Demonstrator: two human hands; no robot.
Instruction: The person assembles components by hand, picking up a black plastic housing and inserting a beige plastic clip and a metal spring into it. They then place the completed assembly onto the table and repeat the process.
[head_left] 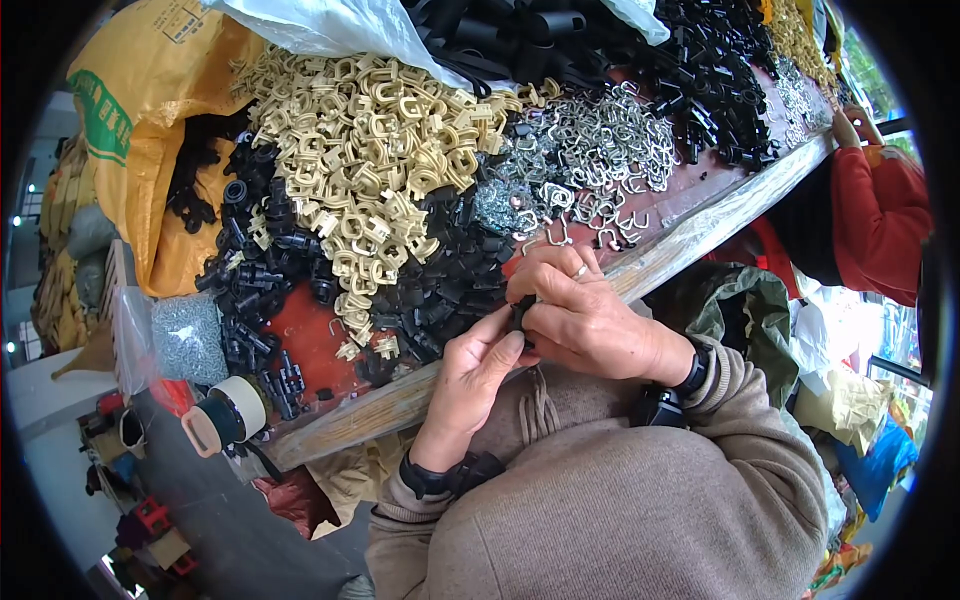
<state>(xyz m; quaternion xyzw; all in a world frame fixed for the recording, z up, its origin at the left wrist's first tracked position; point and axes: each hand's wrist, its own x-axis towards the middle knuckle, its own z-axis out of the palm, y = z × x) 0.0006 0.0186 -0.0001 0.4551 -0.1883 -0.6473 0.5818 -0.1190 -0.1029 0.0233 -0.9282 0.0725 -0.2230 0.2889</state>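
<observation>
Close together at the table's near edge, my left hand (pixel 470 375) and my right hand (pixel 585 315) are both closed on a small black plastic part (pixel 518 318). Fingers cover most of it, so its full shape cannot be made out. A ring is on one finger of my right hand. Just beyond them lie a heap of black plastic pieces (pixel 455 265), a large pile of cream plastic clips (pixel 370 150) and a spread of bent silver wire hooks (pixel 620 140).
A wooden rail (pixel 690 235) edges the red table. At the left are an orange sack (pixel 150 120), a clear bag of small metal pieces (pixel 188 338), a spool (pixel 225 415) and black assemblies (pixel 285 385). Another person in a red sleeve (pixel 880 215) works at the far right.
</observation>
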